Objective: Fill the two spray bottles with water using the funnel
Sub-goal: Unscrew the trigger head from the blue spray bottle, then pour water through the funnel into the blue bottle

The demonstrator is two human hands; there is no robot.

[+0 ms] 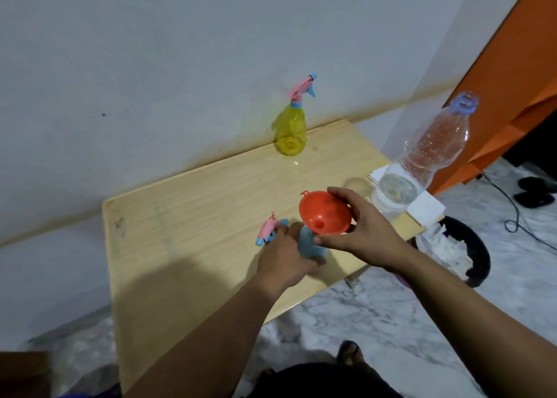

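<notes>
Your left hand [284,254] wraps the blue bottle [310,245] standing on the table [180,217]. Your right hand [361,232] pinches the rim of the red funnel [324,212], its spout at the bottle's neck. A sprayer head [269,228] lies just left. Farther right stands the water bottle [428,159]; the capped yellow bottle [291,135] stands at the wall.

Setting: a room in a home, domestic rather than lab or workshop. Evidence: small pale wood-grain laminate desk [187,217] pushed against a plain whitish painted wall [150,51] with a grubby mark line along it; white-and-grey marble-pattern tiled floor [391,316]; orange-painted wooden furniture panel [512,81] at right; black electrical cable [512,214] trailing on the floor; dark slippers [533,191] lying beside it.
</notes>
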